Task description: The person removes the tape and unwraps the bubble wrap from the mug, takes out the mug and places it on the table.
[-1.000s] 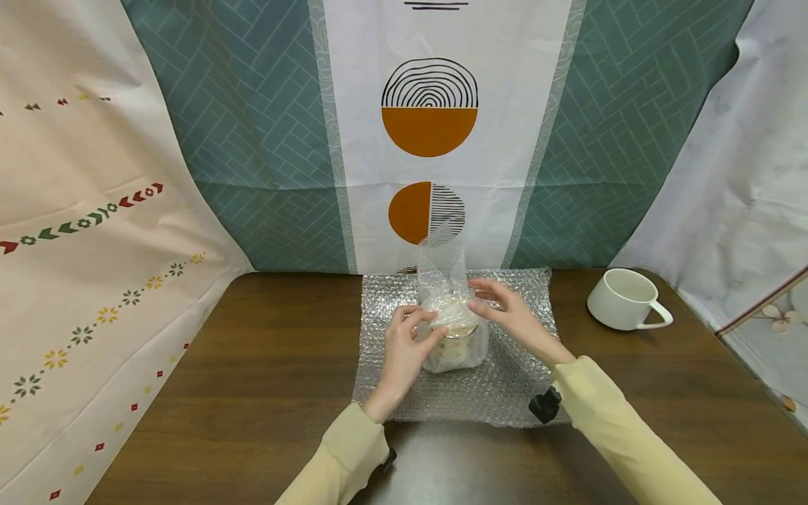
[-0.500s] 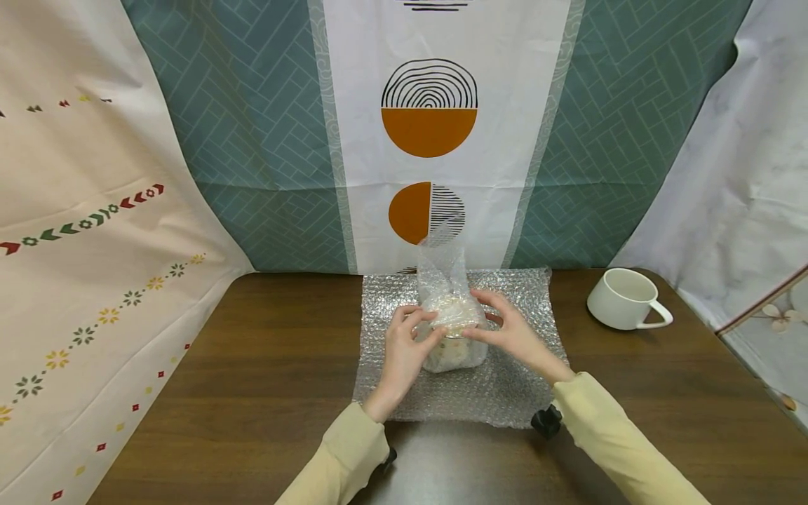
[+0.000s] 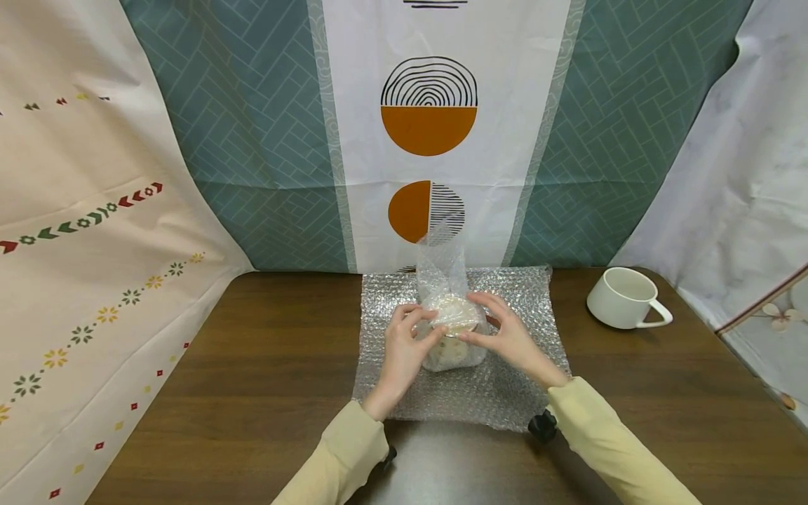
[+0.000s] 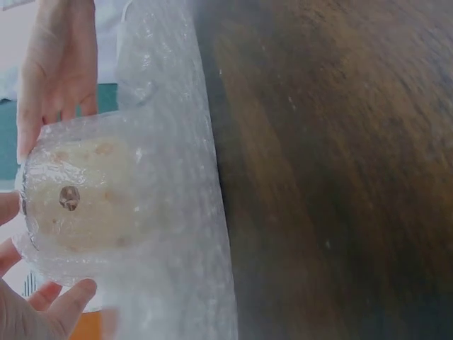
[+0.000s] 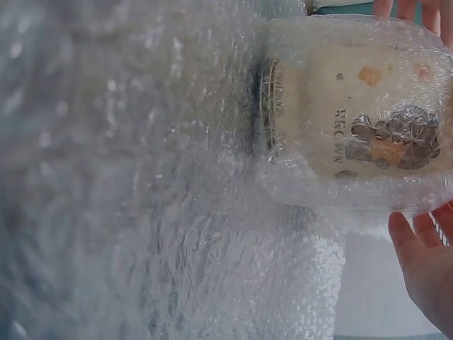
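Patterned backdrop (image 3: pixel 271 140), teal with a white centre panel, hung behind a brown wood table (image 3: pixel 252 351); side cloths, two: cream cloth (image 3: pixel 95 245) at ten o'clock, white cloth (image 3: pixel 738 189) at two. Clock taken from the container (image 3: pixel 451 351), head view.

Hidden or unclear: container top veiled by folded wrap, so lid or rim detail cannot be told; small lettering on its lower band blurred; some fingers of both hands out of sight behind it; both sleeves cut by the lower frame edge. Whether the clear strip (image 3: pixel 442 266), standing at twelve o'clock, is one piece with the sheet cannot be told.

Count: container, one; bubble sheet (image 3: pixel 517 393), one, flat on the table; mug (image 3: pixel 621 298), one, white, handle to four o'clock, placed between two and three; hands, two; sleeves (image 3: pixel 337 452), two, pale yellow; black wrist pieces (image 3: pixel 541 426), two.

Container: cylindrical, cream, wrapped in clear bubble film, upright on the middle of the sheet. Print: dark bear-like figures, orange patches, the word BROWN.

Left hand (image 3: pixel 404 344), nine o'clock: grip narrow, thumb and fingers holding the wrapped container near its top. Right hand (image 3: pixel 510 333), three o'clock: grip somewhat wider, thumb and fingers curved about the opposite side.
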A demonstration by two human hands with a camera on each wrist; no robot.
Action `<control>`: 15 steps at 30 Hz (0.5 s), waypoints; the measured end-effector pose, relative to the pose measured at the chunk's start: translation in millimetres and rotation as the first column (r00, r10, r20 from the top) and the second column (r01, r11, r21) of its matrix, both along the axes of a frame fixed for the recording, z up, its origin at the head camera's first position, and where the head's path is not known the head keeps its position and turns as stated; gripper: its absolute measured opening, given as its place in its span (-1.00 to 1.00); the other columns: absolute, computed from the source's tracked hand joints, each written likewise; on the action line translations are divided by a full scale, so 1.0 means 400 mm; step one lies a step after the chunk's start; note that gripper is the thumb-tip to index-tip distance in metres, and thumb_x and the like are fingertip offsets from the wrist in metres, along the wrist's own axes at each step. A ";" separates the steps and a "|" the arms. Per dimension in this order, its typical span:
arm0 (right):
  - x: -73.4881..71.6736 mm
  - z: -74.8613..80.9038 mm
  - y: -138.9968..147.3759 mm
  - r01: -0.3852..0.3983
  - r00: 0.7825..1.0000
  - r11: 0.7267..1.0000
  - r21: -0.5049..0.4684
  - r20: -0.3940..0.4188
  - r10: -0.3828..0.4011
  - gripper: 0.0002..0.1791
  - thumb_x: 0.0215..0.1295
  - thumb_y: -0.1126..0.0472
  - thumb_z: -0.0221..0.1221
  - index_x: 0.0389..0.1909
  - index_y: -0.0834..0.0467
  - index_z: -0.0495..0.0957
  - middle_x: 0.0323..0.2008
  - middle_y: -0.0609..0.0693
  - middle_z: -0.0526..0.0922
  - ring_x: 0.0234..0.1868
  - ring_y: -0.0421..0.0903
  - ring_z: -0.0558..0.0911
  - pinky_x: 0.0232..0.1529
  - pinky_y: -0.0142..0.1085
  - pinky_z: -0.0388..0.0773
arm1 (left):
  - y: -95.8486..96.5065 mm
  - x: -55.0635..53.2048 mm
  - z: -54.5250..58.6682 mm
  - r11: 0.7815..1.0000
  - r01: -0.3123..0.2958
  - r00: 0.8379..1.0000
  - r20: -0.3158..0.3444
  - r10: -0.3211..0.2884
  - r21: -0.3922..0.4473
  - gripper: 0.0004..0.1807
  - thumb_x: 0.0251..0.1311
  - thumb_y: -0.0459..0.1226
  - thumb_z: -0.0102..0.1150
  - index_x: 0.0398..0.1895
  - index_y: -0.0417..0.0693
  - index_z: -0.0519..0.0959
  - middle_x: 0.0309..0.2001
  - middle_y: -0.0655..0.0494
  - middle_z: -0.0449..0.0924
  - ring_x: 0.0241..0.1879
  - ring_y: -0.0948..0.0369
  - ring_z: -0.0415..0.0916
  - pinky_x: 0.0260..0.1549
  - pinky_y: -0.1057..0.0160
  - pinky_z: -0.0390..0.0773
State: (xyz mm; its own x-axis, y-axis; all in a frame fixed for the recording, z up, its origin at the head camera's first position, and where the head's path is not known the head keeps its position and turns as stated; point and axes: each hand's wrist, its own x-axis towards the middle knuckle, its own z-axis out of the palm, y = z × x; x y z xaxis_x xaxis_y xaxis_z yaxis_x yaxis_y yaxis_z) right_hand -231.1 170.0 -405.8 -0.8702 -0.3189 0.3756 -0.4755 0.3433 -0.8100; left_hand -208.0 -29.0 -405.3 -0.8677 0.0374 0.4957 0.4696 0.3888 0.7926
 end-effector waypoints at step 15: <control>0.058 0.079 -0.026 0.022 0.997 1.000 0.011 0.070 -0.023 -0.30 0.00 0.31 0.32 0.18 0.35 0.26 0.22 0.25 0.15 0.20 0.20 0.17 0.11 0.08 0.13 | -0.016 -0.012 0.032 0.988 0.022 1.000 -0.007 -0.024 -0.155 -0.74 -0.01 -0.18 0.31 -0.27 -0.14 0.62 -0.23 0.02 0.38 -0.21 0.10 0.40 -0.34 0.22 0.49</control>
